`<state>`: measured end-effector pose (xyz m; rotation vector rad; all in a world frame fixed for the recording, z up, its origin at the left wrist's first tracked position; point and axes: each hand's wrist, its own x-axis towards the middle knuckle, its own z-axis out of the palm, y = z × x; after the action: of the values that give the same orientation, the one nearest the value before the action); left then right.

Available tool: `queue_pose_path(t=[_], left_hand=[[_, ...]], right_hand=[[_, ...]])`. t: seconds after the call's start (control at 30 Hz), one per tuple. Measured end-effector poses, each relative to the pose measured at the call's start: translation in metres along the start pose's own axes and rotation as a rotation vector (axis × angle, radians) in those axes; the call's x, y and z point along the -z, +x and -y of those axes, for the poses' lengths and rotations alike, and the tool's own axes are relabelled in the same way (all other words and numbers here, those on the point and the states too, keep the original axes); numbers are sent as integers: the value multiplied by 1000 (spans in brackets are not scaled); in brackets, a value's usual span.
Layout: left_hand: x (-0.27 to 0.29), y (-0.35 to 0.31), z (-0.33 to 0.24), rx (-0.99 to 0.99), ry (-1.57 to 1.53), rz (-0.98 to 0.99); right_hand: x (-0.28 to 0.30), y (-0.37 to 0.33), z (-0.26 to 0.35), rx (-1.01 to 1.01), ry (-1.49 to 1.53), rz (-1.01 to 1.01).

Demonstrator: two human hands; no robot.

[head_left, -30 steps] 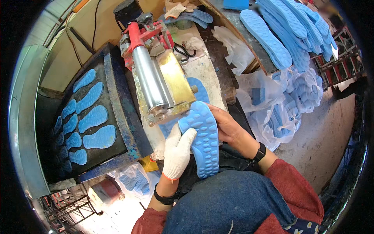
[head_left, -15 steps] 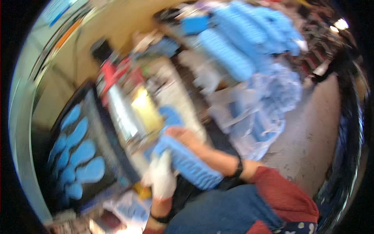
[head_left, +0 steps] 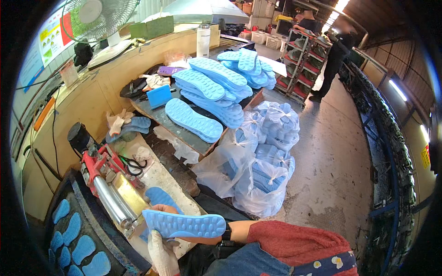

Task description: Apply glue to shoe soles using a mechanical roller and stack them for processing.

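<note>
A blue insole (head_left: 184, 224) with raised bumps is held in front of me, its bumpy face toward me. My left hand (head_left: 164, 253), in a white glove, is closed on its lower edge near the left end. My bare right hand (head_left: 164, 209) shows just above the same end, mostly hidden behind the insole; it appears to grip it from the back. Another blue insole (head_left: 165, 198) lies beneath on the pale worktop (head_left: 186, 207). Left of my hands is a machine with a silver roller (head_left: 113, 202) and a red frame (head_left: 92, 168).
Dark-handled scissors (head_left: 133, 166) lie beyond the roller. Stacked blue insoles (head_left: 202, 85) cover a farther table, with a white bottle (head_left: 203, 41) behind. Filled plastic bags (head_left: 262, 175) stand right of it. Several insoles (head_left: 85, 250) rest on a black surface at left. Two people stand by a rack (head_left: 301, 64).
The view has swung up and grown sharper, bringing in the fan, the rack and the people. The insole has turned from slanting to nearly level, still held.
</note>
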<state>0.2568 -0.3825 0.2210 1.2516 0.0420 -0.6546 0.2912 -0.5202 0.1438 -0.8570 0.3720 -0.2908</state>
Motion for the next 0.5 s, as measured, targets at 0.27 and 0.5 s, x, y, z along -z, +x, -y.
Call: queue_pose_path(t=[0.27, 0.5], left_hand=[[25, 7, 8, 33, 47, -53], [24, 9, 2, 122, -48, -6]], right_hand=[[8, 3, -18, 152, 111, 66], [-5, -18, -15, -117, 334, 156]])
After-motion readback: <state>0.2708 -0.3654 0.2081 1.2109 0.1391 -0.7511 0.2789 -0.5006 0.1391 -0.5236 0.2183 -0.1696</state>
